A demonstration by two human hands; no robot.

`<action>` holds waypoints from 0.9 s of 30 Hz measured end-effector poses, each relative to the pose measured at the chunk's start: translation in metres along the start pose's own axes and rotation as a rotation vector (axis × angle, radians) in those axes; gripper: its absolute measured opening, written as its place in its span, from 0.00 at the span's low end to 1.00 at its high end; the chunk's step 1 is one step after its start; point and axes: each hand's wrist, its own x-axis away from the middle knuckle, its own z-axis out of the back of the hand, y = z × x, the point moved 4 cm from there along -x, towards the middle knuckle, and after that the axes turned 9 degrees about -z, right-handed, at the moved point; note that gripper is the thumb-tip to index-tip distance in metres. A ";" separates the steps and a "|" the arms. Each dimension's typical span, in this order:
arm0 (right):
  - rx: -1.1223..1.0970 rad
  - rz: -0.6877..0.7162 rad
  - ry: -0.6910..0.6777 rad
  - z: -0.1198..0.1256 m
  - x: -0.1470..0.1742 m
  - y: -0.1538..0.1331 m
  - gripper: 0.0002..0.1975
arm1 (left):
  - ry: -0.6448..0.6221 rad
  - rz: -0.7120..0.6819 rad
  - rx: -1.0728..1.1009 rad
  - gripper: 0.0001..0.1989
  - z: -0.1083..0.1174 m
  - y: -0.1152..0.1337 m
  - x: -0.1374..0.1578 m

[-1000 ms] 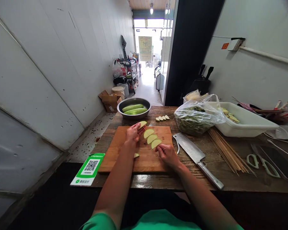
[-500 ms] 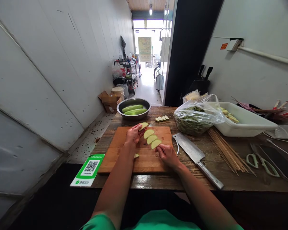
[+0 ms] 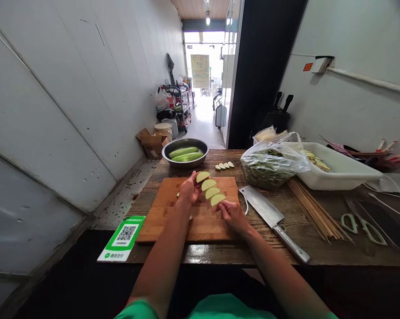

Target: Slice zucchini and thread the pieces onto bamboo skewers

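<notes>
Cleaver (image 3: 262,206) beside chopping board (image 3: 216,226) (bowl (image 3: 185,165) beyond), right fingers (image 3: 223,208) tight on slice-laden skewer (image 3: 212,193), left fingers (image 3: 193,178) snug around end slice (image 3: 203,177).

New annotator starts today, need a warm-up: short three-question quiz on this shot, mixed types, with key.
1. Multiple choice: what lies between the cutting board and the bundle of thin sticks?
A) scissors
B) cleaver
C) QR card

2. True or false: the left hand is nearer the metal bowl than the right hand is.

3. Count: how many pale green slices form the row between the two hands, including the one at the left hand's fingertips?

Key: 1. B; 2. True; 3. Four.
</notes>
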 end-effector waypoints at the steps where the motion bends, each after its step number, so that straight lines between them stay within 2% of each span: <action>1: 0.003 0.009 -0.008 0.000 0.000 -0.001 0.13 | 0.006 -0.010 0.008 0.08 0.000 0.001 0.000; 11: 0.036 0.045 -0.006 0.001 0.001 -0.003 0.12 | -0.005 -0.011 -0.013 0.06 0.000 -0.003 -0.001; 19: -0.005 0.006 -0.014 -0.001 0.001 0.002 0.13 | -0.092 0.016 -0.049 0.05 -0.001 -0.006 -0.001; 23: -0.018 -0.017 0.014 -0.001 0.000 0.003 0.14 | -0.044 -0.001 -0.020 0.04 -0.003 -0.005 0.000; 25: -0.024 -0.036 0.050 -0.001 0.000 0.003 0.14 | -0.090 0.000 0.017 0.07 -0.008 -0.004 0.004; 27: -0.030 -0.050 0.094 -0.001 0.000 0.003 0.15 | -0.217 0.050 0.030 0.11 -0.016 -0.005 0.011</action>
